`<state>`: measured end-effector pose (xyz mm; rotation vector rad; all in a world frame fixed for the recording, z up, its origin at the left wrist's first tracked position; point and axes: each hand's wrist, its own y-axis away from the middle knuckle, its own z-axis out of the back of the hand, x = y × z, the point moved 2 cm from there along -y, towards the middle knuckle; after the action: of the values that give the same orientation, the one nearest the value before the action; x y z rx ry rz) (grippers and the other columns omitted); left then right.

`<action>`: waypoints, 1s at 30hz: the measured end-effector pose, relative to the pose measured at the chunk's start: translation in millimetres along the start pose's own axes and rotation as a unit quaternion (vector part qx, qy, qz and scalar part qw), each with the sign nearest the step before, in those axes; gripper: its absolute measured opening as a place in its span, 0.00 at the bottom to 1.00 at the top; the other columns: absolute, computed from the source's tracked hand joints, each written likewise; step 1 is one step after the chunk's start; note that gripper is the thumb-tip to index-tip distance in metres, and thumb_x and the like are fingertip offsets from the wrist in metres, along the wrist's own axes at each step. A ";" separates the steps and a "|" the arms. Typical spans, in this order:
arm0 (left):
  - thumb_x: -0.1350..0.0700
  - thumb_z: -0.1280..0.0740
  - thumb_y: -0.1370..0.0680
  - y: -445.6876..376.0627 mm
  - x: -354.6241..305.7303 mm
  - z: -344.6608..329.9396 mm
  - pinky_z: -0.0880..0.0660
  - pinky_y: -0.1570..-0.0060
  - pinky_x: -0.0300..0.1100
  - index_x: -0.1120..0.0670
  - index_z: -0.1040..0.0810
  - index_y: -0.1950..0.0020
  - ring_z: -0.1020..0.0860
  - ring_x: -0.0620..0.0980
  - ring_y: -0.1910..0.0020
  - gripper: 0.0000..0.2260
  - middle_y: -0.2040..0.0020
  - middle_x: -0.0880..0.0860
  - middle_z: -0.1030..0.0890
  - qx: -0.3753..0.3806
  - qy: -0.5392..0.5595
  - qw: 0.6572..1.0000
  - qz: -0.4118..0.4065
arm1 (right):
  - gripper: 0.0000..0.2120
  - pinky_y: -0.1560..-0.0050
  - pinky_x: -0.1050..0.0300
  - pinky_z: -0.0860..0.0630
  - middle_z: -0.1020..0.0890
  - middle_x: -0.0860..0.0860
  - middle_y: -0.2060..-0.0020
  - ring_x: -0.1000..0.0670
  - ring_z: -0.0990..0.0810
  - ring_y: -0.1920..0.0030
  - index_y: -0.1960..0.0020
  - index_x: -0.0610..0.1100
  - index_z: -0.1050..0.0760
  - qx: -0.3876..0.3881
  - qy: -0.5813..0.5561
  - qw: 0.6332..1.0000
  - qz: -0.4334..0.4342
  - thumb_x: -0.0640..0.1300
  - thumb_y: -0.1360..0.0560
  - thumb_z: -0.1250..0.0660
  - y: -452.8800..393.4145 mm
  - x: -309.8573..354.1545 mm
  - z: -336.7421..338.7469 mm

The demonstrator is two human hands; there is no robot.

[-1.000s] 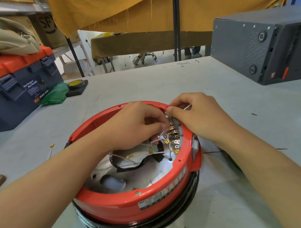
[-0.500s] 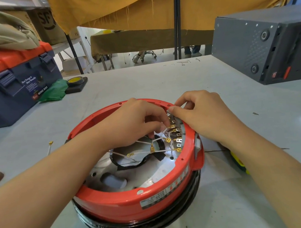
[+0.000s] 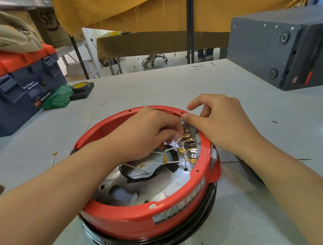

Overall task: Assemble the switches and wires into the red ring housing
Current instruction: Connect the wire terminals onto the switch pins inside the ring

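The red ring housing (image 3: 138, 216) sits on a black base in the middle of the table. Inside its right wall stands a row of switch terminals (image 3: 192, 149) with white wires (image 3: 172, 162) ending in gold connectors. My left hand (image 3: 148, 133) reaches inside the ring, its fingers curled and pinching the wires near the terminals. My right hand (image 3: 220, 122) rests over the right rim, with the thumb pressing on the rim's top edge and the index finger lifted. A strip of black tape (image 3: 152, 173) lies on the metal floor of the housing.
A loose white wire with a gold connector (image 3: 53, 157) lies left of the ring. A blue and red toolbox (image 3: 13, 88), a green cloth (image 3: 56, 98) and a roll of yellow tape (image 3: 81, 87) stand at the back left. A dark grey computer case (image 3: 284, 47) is at the back right.
My right hand has let go of the white wire it pinched and lifted its index finger off the rim. My left hand has stayed on the wires inside the ring.
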<state>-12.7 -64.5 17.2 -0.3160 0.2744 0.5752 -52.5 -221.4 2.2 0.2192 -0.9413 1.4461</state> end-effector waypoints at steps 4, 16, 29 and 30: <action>0.59 0.35 0.23 0.3 -1.2 -0.4 0.29 0.62 0.39 0.53 0.19 0.54 0.24 0.43 0.65 0.05 0.65 0.42 0.23 -0.002 -0.015 1.000 -0.010 | 0.10 0.56 0.57 0.25 0.23 0.53 0.71 0.54 0.22 0.64 0.48 0.50 0.21 -0.002 -0.006 1.000 0.005 0.52 0.27 0.32 0.4 -0.1 0.2; 0.59 0.35 0.22 0.4 -2.5 -1.2 0.28 0.62 0.44 0.53 0.20 0.54 0.25 0.42 0.65 0.05 0.64 0.45 0.22 -0.001 -0.028 1.000 -0.008 | 0.09 0.58 0.59 0.26 0.23 0.53 0.71 0.55 0.22 0.65 0.48 0.50 0.21 -0.006 -0.013 1.000 0.011 0.51 0.26 0.32 0.6 -0.9 -0.4; 0.59 0.36 0.22 0.4 -1.7 -3.0 0.29 0.61 0.43 0.53 0.20 0.54 0.27 0.37 0.64 0.05 0.65 0.41 0.25 -0.003 -0.034 0.999 -0.007 | 0.08 0.58 0.59 0.26 0.21 0.51 0.71 0.54 0.21 0.65 0.48 0.50 0.21 -0.003 -0.015 1.000 0.013 0.50 0.26 0.32 1.5 -0.1 0.2; 0.59 0.36 0.22 0.3 -1.6 -3.1 0.29 0.61 0.43 0.53 0.20 0.54 0.27 0.37 0.64 0.05 0.65 0.41 0.25 -0.003 -0.034 0.999 -0.007 | 0.08 0.58 0.59 0.26 0.21 0.51 0.71 0.54 0.21 0.65 0.48 0.50 0.21 -0.003 -0.016 1.000 0.013 0.50 0.26 0.32 1.4 -0.1 0.4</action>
<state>-14.7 -66.1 14.8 -0.3037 0.2053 0.5712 -54.0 -221.5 1.7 0.2260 -0.9772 1.4664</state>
